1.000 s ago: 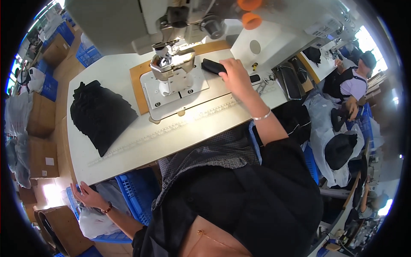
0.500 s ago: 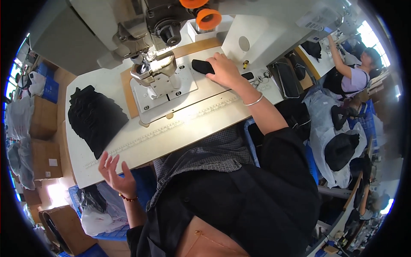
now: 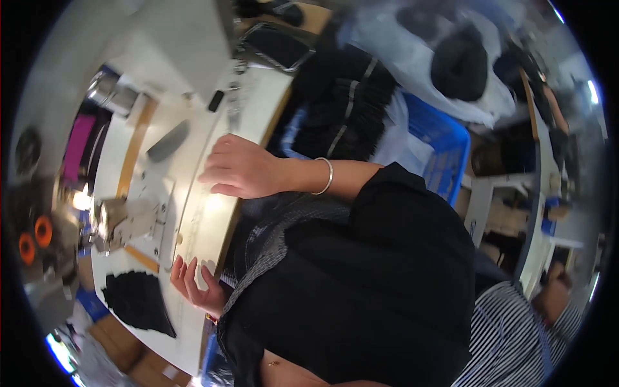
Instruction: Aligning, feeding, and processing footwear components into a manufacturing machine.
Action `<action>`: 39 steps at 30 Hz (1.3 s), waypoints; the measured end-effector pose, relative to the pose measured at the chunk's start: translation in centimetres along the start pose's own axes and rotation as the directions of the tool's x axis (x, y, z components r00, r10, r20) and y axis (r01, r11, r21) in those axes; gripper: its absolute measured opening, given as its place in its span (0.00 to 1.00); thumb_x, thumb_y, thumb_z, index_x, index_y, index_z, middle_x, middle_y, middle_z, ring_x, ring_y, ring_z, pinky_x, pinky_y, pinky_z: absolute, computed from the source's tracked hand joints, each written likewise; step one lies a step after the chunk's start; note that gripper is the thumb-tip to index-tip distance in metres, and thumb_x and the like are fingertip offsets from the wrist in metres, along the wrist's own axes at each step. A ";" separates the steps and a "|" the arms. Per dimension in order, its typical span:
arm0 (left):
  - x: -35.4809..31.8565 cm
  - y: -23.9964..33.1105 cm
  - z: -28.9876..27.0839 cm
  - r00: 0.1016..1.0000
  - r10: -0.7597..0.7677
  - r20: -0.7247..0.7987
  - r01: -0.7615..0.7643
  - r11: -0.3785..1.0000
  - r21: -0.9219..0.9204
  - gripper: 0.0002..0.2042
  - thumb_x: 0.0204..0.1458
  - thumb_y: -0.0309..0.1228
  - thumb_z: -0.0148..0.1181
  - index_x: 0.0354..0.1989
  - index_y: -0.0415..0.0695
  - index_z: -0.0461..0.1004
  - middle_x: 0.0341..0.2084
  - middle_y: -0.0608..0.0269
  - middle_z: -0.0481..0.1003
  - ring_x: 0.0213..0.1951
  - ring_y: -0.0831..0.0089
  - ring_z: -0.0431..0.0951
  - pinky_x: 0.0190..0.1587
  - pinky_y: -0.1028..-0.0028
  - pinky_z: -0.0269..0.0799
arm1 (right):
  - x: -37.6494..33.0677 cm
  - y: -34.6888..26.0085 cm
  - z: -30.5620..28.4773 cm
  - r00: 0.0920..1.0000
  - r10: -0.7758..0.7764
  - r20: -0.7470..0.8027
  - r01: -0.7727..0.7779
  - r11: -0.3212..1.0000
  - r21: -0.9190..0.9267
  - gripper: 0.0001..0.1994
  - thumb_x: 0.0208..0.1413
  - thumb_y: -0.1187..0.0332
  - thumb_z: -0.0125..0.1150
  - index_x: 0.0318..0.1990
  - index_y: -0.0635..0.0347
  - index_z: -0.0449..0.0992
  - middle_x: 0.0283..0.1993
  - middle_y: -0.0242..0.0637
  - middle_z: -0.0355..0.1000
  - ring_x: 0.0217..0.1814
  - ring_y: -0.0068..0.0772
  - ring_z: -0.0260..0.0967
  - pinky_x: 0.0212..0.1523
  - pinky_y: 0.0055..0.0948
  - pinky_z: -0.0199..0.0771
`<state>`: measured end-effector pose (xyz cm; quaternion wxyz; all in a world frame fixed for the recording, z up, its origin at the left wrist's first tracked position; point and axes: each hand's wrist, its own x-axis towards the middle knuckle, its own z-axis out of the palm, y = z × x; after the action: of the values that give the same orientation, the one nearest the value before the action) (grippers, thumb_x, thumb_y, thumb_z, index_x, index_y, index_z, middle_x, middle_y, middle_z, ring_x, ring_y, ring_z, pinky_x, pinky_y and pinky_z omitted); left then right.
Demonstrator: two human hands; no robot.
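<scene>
My right hand (image 3: 240, 169), with a silver bangle at the wrist, rests palm down on the edge of the white sewing table (image 3: 206, 226) and holds nothing. A small dark fabric piece (image 3: 167, 140) lies on the table just beyond its fingers, apart from them. My left hand (image 3: 192, 284) is at the table's near edge, its fingers spread and empty. Between the hands and further in stands the sewing machine's needle head (image 3: 122, 219). A heap of black cloth (image 3: 138, 302) lies on the table past my left hand.
The view is tilted hard sideways. A blue crate (image 3: 446, 151) with black garments and plastic bags stands to my right. Another person in a striped shirt (image 3: 516, 329) is close behind. Orange thread spools (image 3: 33, 237) sit at the machine.
The view has swung sharply sideways. My right hand came off the dark piece and back to the table edge. My left hand rose from below the table to its edge.
</scene>
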<state>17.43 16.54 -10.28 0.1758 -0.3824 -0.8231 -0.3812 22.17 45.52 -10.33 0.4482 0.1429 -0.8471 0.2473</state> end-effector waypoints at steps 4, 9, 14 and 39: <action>1.5 1.4 1.1 0.992 0.054 0.118 -0.058 0.998 0.026 0.12 0.49 0.17 0.59 0.42 0.40 0.78 0.50 0.47 0.71 0.52 0.53 0.73 0.54 0.59 0.70 | -10.7 2.9 -7.1 0.969 0.197 -0.147 -0.236 0.911 -0.337 0.04 0.49 0.67 0.65 0.30 0.55 0.80 0.31 0.35 0.75 0.36 0.39 0.73 0.39 0.36 0.71; 2.6 2.4 2.8 0.966 0.169 0.194 -0.183 0.982 0.056 0.11 0.50 0.18 0.59 0.43 0.40 0.78 0.51 0.47 0.71 0.54 0.52 0.72 0.54 0.58 0.72 | -29.8 5.5 -19.8 0.286 0.769 -0.572 -0.935 0.354 0.009 0.11 0.56 0.67 0.54 0.30 0.61 0.80 0.30 0.43 0.77 0.31 0.42 0.76 0.34 0.36 0.75; 4.4 5.0 4.1 0.933 0.230 0.276 -0.268 0.957 0.112 0.11 0.52 0.19 0.58 0.44 0.39 0.77 0.51 0.47 0.71 0.55 0.53 0.71 0.52 0.59 0.72 | -57.3 6.7 -26.8 -0.075 0.923 -0.378 -0.742 -0.305 -0.597 0.14 0.55 0.60 0.57 0.29 0.61 0.80 0.23 0.36 0.76 0.27 0.35 0.76 0.30 0.32 0.74; 6.2 8.3 4.1 0.865 0.357 0.352 -0.416 0.903 0.107 0.12 0.53 0.18 0.57 0.45 0.40 0.77 0.54 0.49 0.69 0.56 0.54 0.71 0.55 0.57 0.70 | -64.8 7.1 -12.9 -0.440 0.756 -0.484 -0.884 -0.461 0.084 0.14 0.52 0.67 0.54 0.40 0.68 0.78 0.42 0.59 0.76 0.47 0.57 0.74 0.45 0.44 0.73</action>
<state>19.79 26.17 -5.24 0.1450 -0.5799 -0.7778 -0.1941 63.87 59.83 -60.10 0.1819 -0.7622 -0.5102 0.3546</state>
